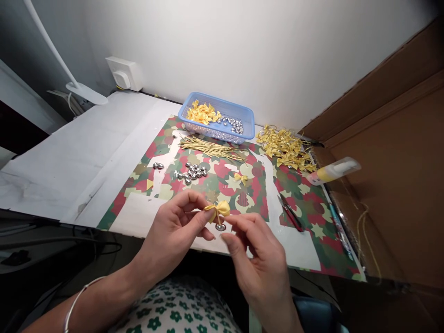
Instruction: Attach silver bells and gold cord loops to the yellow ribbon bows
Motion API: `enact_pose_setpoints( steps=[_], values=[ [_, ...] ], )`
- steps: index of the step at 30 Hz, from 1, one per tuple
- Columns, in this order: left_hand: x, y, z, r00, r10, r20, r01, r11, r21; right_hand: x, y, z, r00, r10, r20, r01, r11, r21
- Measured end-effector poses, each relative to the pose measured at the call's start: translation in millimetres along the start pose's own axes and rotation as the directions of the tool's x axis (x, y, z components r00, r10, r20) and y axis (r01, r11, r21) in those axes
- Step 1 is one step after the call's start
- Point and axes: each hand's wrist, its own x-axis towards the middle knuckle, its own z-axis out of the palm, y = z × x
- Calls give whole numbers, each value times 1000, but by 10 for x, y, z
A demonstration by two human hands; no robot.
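My left hand (173, 231) pinches a small yellow ribbon bow (219, 209) between thumb and forefinger, just above the near edge of the table. A small silver bell (220, 227) hangs under the bow. My right hand (255, 252) has its fingertips at the bell and the bow's underside. Both hands are over the camouflage-patterned mat (305, 203).
A blue basket (243, 125) with yellow bows and silver bells stands at the back. Gold wire ties (208, 149), loose bells (192, 172), a single bow (241, 178), a bow pile (286, 149), a glue bottle (333, 170) and scissors (290, 213) lie around. Cardboard (398, 162) stands at right.
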Motion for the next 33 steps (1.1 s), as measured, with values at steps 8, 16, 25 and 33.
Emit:
enact_pose_setpoints(
  steps=[8,16,25,33],
  values=[
    [-95,2,-54,967,-121,226,158,975,-156,500,344,-264,886,440,-146,-214,668,712],
    [-123,24,-85,957,-113,267,160,974,-161,716,561,-197,895,399,-200,-172,722,670],
    [-173,9,-114,969,-47,242,74,992,-103,676,585,-218,866,323,-382,-117,874,471],
    [-180,8,-124,965,74,253,-82,996,20,221,-16,-257,977,86,195,-120,979,167]
  ],
)
